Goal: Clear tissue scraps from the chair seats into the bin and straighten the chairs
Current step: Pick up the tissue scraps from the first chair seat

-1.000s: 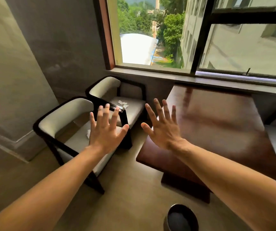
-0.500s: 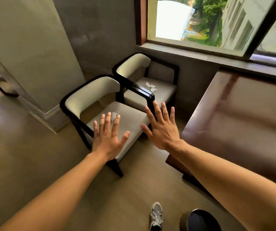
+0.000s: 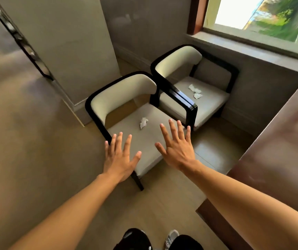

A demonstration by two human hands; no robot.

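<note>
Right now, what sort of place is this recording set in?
Probably a lounge or waiting corner in an office or hotel, though that is a guess. Two matching cushioned armchairs stand side by side near a polished wooden table under a big window.

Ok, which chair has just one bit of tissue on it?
Find the window; two cream chairs stand side by side below it. Take the near chair, farther from the window. Its seat holds one tissue scrap, while the far chair holds several.

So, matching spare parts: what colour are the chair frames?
Glossy black, around cream cushions; the near chair in the head view shows it best.
</note>
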